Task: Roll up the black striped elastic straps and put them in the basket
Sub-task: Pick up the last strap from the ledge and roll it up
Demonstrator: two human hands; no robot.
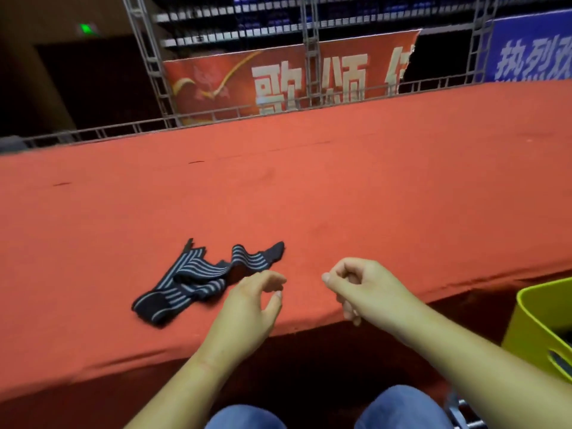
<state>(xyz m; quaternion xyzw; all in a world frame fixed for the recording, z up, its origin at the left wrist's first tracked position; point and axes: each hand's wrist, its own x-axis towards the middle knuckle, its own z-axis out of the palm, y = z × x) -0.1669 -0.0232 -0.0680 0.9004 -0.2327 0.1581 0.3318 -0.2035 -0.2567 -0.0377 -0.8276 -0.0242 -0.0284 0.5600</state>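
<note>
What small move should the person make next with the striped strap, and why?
Probably reach the left hand to the nearest end of the strap and pinch it, ready to start rolling. The strap lies crumpled and unrolled on the red table, the left hand hovers just beside it, and the right hand holds nothing either.

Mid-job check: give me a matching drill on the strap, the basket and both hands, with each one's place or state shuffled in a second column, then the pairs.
Things
1. striped strap
2. basket
3. left hand
4. right hand

Places or states
A. fingers curled in, holding nothing, above the front edge of the red table
B. at the right edge of the view, off the table
C. lying loose and unrolled on the tabletop
D. thumb and fingers in an open curve, just right of the strap

Pairs: 1-C, 2-B, 3-D, 4-A
</note>
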